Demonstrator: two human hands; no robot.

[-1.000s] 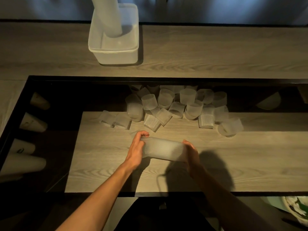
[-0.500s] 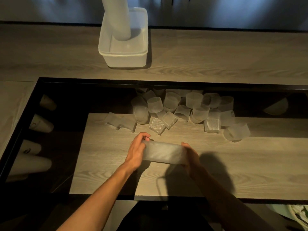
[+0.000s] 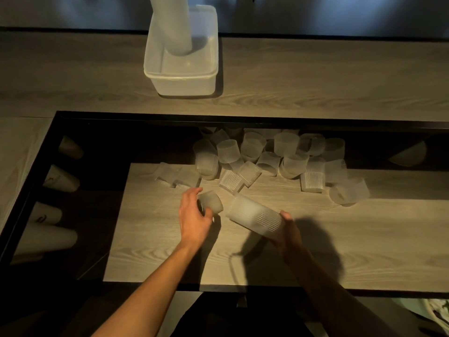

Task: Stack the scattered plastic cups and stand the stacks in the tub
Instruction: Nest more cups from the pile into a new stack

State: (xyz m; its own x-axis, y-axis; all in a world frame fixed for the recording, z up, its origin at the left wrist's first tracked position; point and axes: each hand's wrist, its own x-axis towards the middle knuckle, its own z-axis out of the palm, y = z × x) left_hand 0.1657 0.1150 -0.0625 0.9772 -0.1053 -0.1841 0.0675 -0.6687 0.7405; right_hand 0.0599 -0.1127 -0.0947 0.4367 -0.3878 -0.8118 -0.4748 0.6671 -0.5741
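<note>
Our left hand point(image 3: 194, 216) wraps a single ribbed cup point(image 3: 211, 202), while our right hand point(image 3: 288, 233) clasps a short stack of cups point(image 3: 255, 215) lying tilted toward ten o'clock. Loose cups point(image 3: 267, 159) are heaped at twelve o'clock. The tub point(image 3: 182, 76), farther at eleven o'clock, holds a tall stack point(image 3: 171, 23).

Dim room, grey wood-grain counter point(image 3: 315, 76), black-framed glossy table point(image 3: 73, 147), bluish wall point(image 3: 340, 13) behind.

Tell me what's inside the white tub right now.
One tall stack of frosted plastic cups stands in the white rectangular plastic tub; its top leaves the frame, and its base hides the floor beneath.
</note>
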